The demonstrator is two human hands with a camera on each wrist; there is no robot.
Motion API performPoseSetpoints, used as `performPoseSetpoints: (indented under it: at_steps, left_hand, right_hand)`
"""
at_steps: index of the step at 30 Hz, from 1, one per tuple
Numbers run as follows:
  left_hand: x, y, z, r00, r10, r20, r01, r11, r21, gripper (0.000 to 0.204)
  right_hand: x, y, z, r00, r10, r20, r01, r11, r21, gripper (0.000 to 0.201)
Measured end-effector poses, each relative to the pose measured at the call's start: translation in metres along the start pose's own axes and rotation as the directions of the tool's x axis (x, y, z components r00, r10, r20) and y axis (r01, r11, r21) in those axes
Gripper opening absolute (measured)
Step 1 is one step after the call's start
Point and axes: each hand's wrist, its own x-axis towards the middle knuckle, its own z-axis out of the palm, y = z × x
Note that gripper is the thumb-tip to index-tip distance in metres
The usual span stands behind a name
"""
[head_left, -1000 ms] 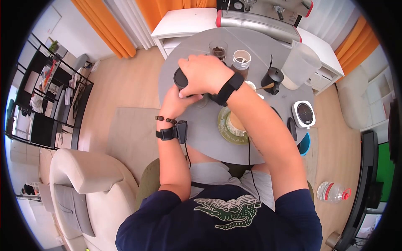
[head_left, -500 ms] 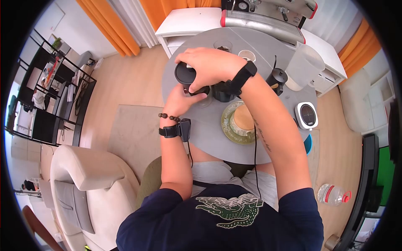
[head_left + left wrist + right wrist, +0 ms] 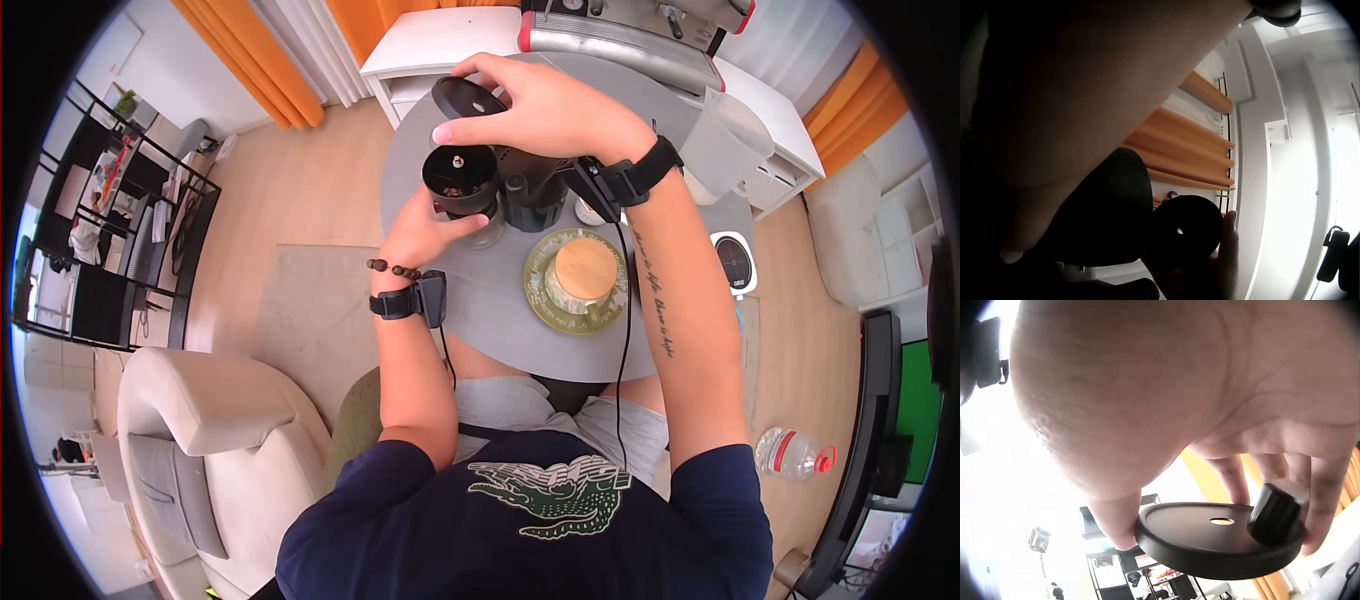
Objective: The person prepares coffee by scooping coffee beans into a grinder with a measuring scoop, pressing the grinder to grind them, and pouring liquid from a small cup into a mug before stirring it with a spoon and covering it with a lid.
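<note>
My left hand (image 3: pixel 425 232) holds a black coffee grinder (image 3: pixel 440 200) upright, its thumb across the front of the body. The grinder's round top is uncovered, with a small metal shaft standing in the middle of the dark chamber. Just above and beyond it, my right hand (image 3: pixel 565 105) grips a flat black lid (image 3: pixel 468 97) by its rim. From the right wrist view, the lid (image 3: pixel 1204 540) shows a small hole and a short black knob, with the thumb on one side and fingers on the other. Below the grinder, clear glass (image 3: pixel 487 236) shows.
A dark faceted pot (image 3: pixel 533 212) stands right of the grinder, partly under my right hand. Nearer me, a wood-lidded cup (image 3: pixel 585 268) sits on a green plate (image 3: pixel 543 310). A white scale (image 3: pixel 733 262) and a clear pitcher (image 3: pixel 728 150) are at the right; an espresso machine (image 3: pixel 620 58) stands behind.
My right hand has lifted the lid off the grinder and shifted up and right with it, uncovering the chamber. The left hand keeps its hold on the grinder in nearly the same place.
</note>
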Motion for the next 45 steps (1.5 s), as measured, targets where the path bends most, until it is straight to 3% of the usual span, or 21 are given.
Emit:
performPoseSetpoints:
  at_steps: [2,4,8,11,13,17,20,22,23,25,28,29,33,38,40,45]
  left_hand:
    - [0.0,0.001,0.0,1.0,-0.001,0.014,0.001,1.0,-0.021,0.065]
    - [-0.001,0.002,0.0,1.0,-0.009,0.001,0.009,1.0,-0.012,0.065]
    - [-0.004,0.007,-0.001,0.999,-0.025,0.027,0.025,1.0,0.01,0.067]
    - [-0.003,0.007,0.002,0.999,-0.041,0.006,0.041,0.999,-0.007,0.067]
    - [-0.003,0.004,0.003,1.0,-0.023,-0.019,0.023,0.999,-0.037,0.073]
    - [-0.004,-0.006,0.008,0.998,-0.014,-0.066,0.012,0.999,-0.036,0.074]
    - [-0.007,-0.011,0.014,0.992,0.006,-0.13,-0.013,0.999,-0.049,0.077]
    - [-0.017,-0.011,0.018,0.969,0.087,-0.232,-0.043,0.981,0.187,0.081]
    - [-0.024,-0.015,0.02,0.969,0.086,-0.23,-0.043,0.981,0.188,0.081]
    - [-0.043,-0.027,0.025,0.922,-0.043,-0.385,0.226,0.866,0.446,0.072]
    - [-0.056,-0.03,0.04,0.966,-0.083,-0.246,0.196,0.852,0.486,0.057]
    - [-0.061,-0.029,0.052,0.971,0.018,-0.239,0.103,0.87,0.482,0.045]
    - [-0.073,-0.018,0.068,0.995,-0.034,-0.092,0.07,0.9,0.43,0.036]
    - [-0.067,0.0,0.086,0.997,0.062,-0.037,-0.037,0.871,0.49,0.043]
    - [-0.061,-0.002,0.092,0.996,0.091,-0.019,-0.068,0.848,0.525,0.044]
    - [-0.055,-0.005,0.103,0.992,0.114,-0.056,-0.065,0.836,0.546,0.028]
  right_hand:
    - [0.0,0.002,0.003,0.999,0.005,0.033,-0.004,1.0,-0.016,0.085]
    - [0.002,0.004,0.011,0.998,0.029,0.061,-0.034,0.996,0.084,0.097]
    - [0.013,0.013,0.031,0.991,0.11,0.078,-0.121,0.98,0.155,0.096]
    - [0.009,0.024,0.04,0.987,0.126,0.104,-0.138,0.982,0.125,0.079]
    - [0.005,0.034,0.053,0.997,0.074,-0.038,-0.062,0.964,0.257,0.076]
    - [-0.002,0.041,0.059,0.988,0.139,-0.073,-0.104,0.929,0.356,0.075]
    - [-0.004,0.041,0.057,0.983,0.119,-0.142,-0.044,0.895,0.444,0.084]
    - [-0.004,0.043,0.055,0.983,0.119,-0.139,-0.045,0.892,0.45,0.084]
    - [-0.004,0.048,0.056,0.983,0.121,-0.141,-0.045,0.892,0.45,0.084]
    - [-0.005,0.053,0.058,0.985,0.073,-0.155,-0.014,0.936,0.352,0.073]
    - [-0.006,0.055,0.056,0.986,0.091,-0.138,-0.032,0.925,0.38,0.072]
    - [-0.007,0.054,0.057,0.986,0.094,-0.137,-0.035,0.923,0.384,0.072]
    - [-0.01,0.05,0.054,0.988,0.074,-0.136,-0.02,0.932,0.361,0.071]
    - [-0.009,0.049,0.054,0.988,0.055,-0.147,-0.001,0.938,0.346,0.07]
    - [-0.009,0.046,0.052,0.991,0.082,-0.103,-0.039,0.931,0.364,0.085]
    - [-0.007,0.057,0.056,0.994,0.006,-0.107,0.025,0.955,0.294,0.091]
